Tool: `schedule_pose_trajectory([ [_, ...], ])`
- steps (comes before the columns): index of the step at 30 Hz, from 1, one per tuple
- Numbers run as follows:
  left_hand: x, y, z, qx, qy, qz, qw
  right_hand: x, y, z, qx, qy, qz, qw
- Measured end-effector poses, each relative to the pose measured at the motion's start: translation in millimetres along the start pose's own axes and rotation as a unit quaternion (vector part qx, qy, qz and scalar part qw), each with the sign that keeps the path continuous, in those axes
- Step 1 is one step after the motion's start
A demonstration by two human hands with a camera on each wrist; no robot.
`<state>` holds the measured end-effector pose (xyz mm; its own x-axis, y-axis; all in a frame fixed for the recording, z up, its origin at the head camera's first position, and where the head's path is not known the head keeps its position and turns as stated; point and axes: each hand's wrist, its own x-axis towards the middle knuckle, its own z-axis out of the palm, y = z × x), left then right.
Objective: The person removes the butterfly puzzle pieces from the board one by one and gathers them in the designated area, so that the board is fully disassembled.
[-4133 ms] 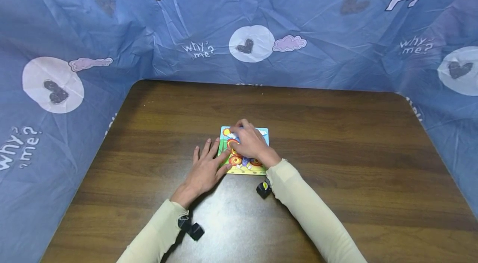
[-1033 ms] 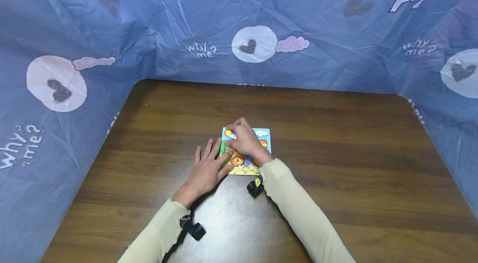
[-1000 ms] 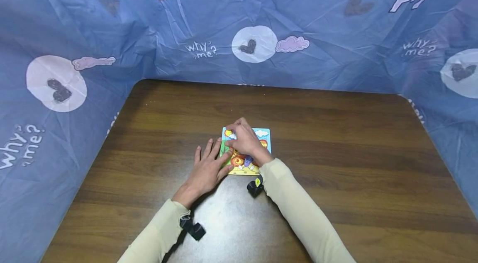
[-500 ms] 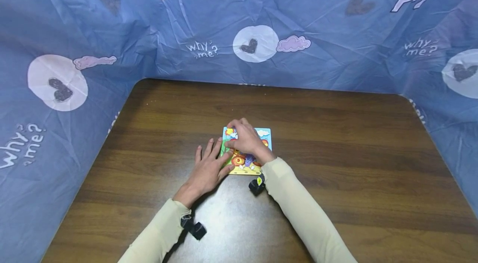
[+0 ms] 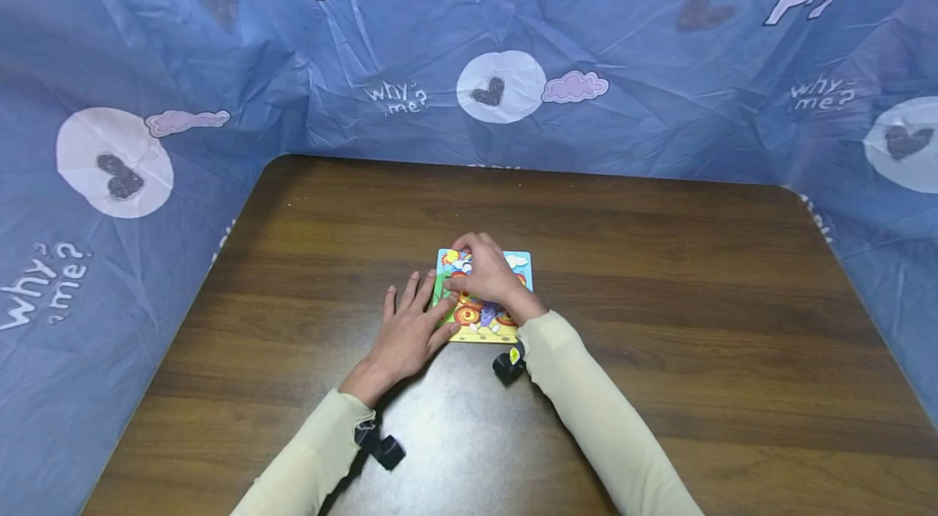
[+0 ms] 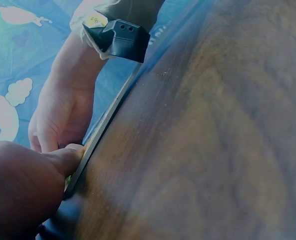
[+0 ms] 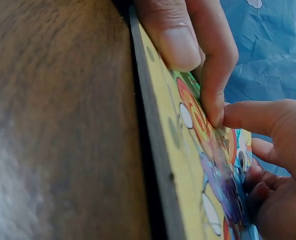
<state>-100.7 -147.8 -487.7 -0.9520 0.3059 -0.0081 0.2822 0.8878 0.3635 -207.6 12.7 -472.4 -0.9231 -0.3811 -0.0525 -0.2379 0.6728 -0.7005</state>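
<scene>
left hand [image 5: 401, 339]: fingers spread, thumb and forefinger on puzzle [image 5: 479, 338] | right hand [image 5: 491, 276]: fingers bent over it, grip unclear | puzzle: flat on table [image 5: 674, 296]

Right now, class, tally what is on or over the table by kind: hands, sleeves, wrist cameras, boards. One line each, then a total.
Bare hands: 2
Cream sleeves: 2
Black wrist cameras: 2
Cartoon picture board: 1
Total: 7

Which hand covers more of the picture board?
The right hand, over the middle of the board; the left hand has only fingers over its left edge.
</scene>
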Motion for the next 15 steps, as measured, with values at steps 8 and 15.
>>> schedule_pose_trajectory([
  [8, 0.3, -0.6, 0.6, 0.000, -0.004, -0.002, 1.0000, 0.0, -0.9, 5.5, -0.011, 0.048, -0.004, 0.999],
  [15, -0.3, 0.1, -1.1, -0.005, -0.002, 0.002, 1.0000, -2.1, -0.4, 5.9, -0.003, 0.077, -0.001, 0.997],
])
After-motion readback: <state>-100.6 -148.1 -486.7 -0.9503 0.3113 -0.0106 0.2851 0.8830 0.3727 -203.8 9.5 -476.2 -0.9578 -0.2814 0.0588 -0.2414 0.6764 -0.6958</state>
